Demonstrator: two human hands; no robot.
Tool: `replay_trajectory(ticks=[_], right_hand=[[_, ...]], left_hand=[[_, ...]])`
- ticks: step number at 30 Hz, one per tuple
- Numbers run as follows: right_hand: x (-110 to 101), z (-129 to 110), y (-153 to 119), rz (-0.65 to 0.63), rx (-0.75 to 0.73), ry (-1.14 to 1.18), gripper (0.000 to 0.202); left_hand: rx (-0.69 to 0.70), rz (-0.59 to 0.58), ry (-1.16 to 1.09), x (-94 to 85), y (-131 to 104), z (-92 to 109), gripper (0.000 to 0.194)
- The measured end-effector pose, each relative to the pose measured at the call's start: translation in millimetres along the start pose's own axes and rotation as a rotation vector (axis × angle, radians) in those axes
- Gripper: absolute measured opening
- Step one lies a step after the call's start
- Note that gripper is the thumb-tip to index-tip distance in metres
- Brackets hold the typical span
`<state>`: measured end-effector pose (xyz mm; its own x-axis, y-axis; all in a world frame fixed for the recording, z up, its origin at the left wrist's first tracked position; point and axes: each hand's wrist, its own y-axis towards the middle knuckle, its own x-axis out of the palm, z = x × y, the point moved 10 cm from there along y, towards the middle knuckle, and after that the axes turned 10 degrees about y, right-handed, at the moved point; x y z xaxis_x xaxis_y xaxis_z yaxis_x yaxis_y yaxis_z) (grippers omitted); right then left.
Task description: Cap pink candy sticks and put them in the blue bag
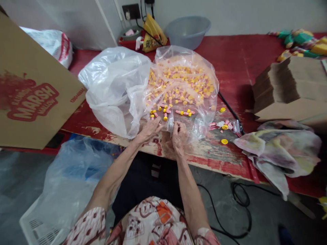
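Observation:
A large clear plastic bag [187, 73] lies on the red table, full of small pink tubes with yellow caps. Several capped tubes [165, 113] lie loose at the bag's near mouth. My left hand [152, 127] is at the left of this mouth, fingers bent together close to the tubes; whatever it pinches is too small to make out. My right hand [179, 134] is closed, thumb against curled fingers, beside the crumpled edge of the bag, and its contents are hidden. To the left, touching the full bag, sits a whitish plastic bag [114, 85].
A marshmallow carton [41, 88] stands at left; stacked brown cardboard [291, 88] is at right. Near the front edge lie a stained cloth [283, 146], a loose yellow cap [224, 141] and a clear tube [236, 126]. A grey basin [189, 32] stands behind. Black cable [245, 197] coils on the floor.

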<state>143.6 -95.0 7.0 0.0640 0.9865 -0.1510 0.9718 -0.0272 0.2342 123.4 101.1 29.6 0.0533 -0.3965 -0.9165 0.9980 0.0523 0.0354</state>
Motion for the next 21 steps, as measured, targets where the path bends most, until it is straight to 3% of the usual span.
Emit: replay_trajectory(ticks=[5, 8, 11, 13, 17, 21], right_hand=[[25, -6, -6, -0.171, -0.089, -0.107, 0.028], [34, -2, -9, -0.231, -0.103, -0.179, 0.025], [30, -1, -7, -0.188, -0.099, -0.145, 0.026], [23, -2, -5, -0.129, -0.104, -0.082, 0.028], [19, -3, -5, -0.099, -0.102, -0.038, 0.032], [28, 0, -7, -0.185, -0.103, -0.105, 0.03]], left_hand=[[-0.041, -0.022, -0.294, -4.1, 0, -19, 0.025], [0.018, -0.052, -0.174, 1.2, -11, -5, 0.018], [0.057, -0.068, -0.078, 8.1, -16, 12, 0.021], [0.009, -0.018, -0.111, 8.1, -15, 11, 0.027], [-0.111, 0.236, -0.162, -0.2, -19, -2, 0.03], [-0.033, 0.286, -0.183, 6.5, -21, 6, 0.028]])
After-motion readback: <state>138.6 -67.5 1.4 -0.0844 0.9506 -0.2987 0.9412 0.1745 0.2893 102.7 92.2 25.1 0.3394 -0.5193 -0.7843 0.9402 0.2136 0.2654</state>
